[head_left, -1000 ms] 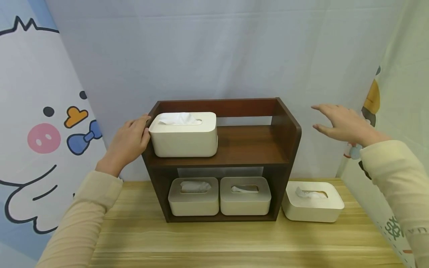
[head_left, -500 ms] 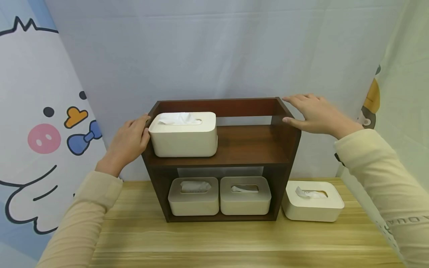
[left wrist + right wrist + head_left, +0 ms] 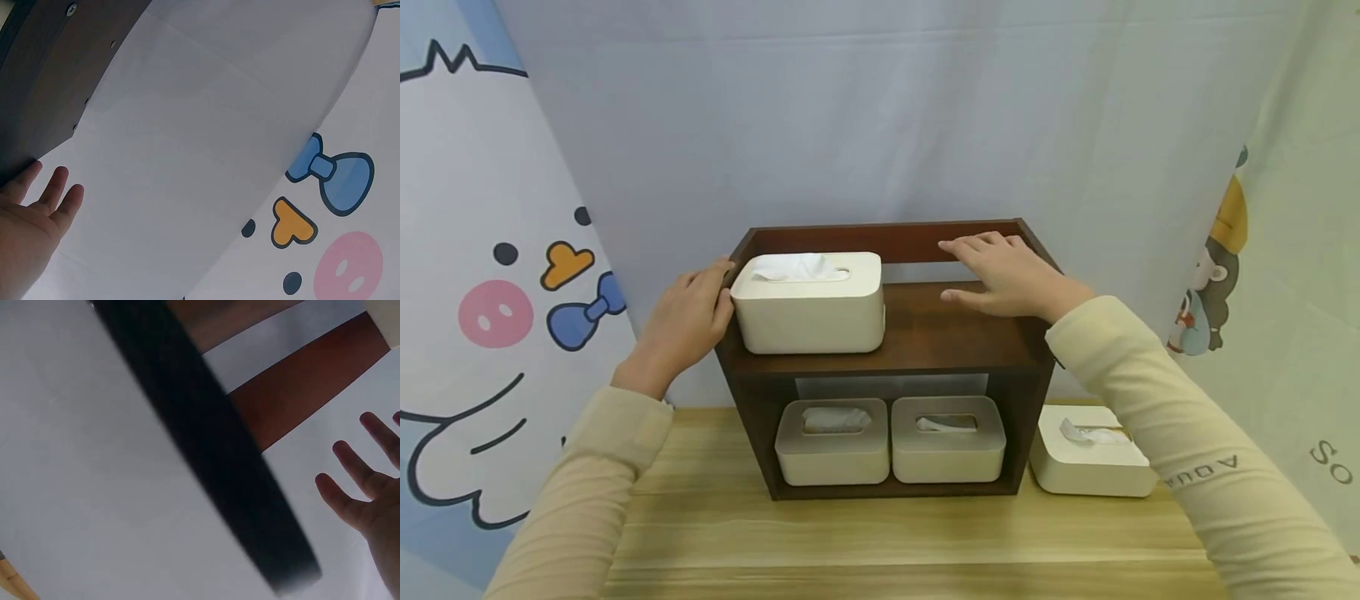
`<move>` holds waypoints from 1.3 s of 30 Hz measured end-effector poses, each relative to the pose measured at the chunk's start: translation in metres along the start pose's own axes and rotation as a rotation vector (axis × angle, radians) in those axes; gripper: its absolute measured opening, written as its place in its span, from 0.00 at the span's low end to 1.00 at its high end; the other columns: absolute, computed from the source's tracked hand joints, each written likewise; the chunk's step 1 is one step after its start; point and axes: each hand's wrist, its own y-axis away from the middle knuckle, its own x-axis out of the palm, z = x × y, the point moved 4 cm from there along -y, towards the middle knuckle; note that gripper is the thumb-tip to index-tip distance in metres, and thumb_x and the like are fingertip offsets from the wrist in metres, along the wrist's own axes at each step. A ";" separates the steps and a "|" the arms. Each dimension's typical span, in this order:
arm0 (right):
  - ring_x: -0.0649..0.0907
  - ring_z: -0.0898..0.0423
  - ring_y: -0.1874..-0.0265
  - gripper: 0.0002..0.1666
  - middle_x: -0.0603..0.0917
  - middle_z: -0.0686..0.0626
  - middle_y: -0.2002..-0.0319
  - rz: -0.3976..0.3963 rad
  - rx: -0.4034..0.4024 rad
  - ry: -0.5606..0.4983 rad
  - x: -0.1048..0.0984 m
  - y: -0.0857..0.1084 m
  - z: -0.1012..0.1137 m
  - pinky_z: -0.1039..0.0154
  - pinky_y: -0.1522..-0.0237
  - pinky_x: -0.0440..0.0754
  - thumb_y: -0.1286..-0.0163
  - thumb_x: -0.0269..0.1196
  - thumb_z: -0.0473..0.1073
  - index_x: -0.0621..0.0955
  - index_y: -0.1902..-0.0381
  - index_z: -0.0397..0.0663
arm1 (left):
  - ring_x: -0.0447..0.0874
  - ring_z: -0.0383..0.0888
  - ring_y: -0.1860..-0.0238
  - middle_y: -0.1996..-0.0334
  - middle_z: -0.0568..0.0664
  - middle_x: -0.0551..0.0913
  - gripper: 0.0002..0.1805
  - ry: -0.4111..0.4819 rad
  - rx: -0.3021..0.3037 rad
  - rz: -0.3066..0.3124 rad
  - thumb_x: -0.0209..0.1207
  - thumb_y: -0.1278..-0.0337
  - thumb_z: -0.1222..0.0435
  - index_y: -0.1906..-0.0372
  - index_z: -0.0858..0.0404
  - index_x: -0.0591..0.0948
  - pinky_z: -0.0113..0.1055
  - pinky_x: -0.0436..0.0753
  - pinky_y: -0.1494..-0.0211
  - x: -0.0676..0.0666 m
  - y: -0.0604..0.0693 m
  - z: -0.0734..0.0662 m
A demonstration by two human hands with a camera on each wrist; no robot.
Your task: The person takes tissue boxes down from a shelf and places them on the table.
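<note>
A dark brown two-tier wooden shelf [image 3: 970, 333] stands on the table. On its upper tier, at the left, sits a cream tissue box [image 3: 808, 321] with white tissue in its slot. My left hand [image 3: 681, 325] rests at the shelf's left side panel, close to that box; the left wrist view shows several fingers [image 3: 56, 187] extended. Above the right part of the upper tier is my right hand [image 3: 1007, 275], fingers spread, holding nothing. In the right wrist view those fingers [image 3: 353, 462] appear past the blurred dark side panel [image 3: 212, 456].
Two tissue boxes, a left one [image 3: 832, 454] and a right one [image 3: 948, 450], fill the lower tier side by side. Another tissue box [image 3: 1093, 475] lies on the wooden table [image 3: 850, 542] right of the shelf, partly behind my right sleeve. A pale curtain [image 3: 880, 125] hangs behind.
My right hand has moved left, from beside the shelf, across its right panel, to above the upper tier. My left hand and the tissue boxes have stayed put.
</note>
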 end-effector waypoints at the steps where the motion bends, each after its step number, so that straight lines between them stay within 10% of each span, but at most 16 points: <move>1: 0.62 0.41 0.35 0.42 0.65 0.44 0.34 0.000 -0.004 -0.010 0.002 -0.003 0.003 0.38 0.38 0.58 0.36 0.53 0.63 0.58 0.31 0.49 | 0.64 0.65 0.41 0.35 0.61 0.64 0.24 -0.001 0.002 -0.001 0.38 0.32 0.63 0.35 0.66 0.63 0.60 0.65 0.41 0.000 0.000 0.000; 39: 0.59 0.44 0.34 0.57 0.56 0.49 0.30 0.156 0.056 -0.101 0.031 -0.094 0.082 0.42 0.36 0.58 0.48 0.48 0.79 0.51 0.28 0.54 | 0.64 0.66 0.41 0.36 0.61 0.65 0.24 -0.002 -0.002 -0.001 0.38 0.33 0.63 0.35 0.66 0.62 0.60 0.66 0.40 0.000 0.000 0.002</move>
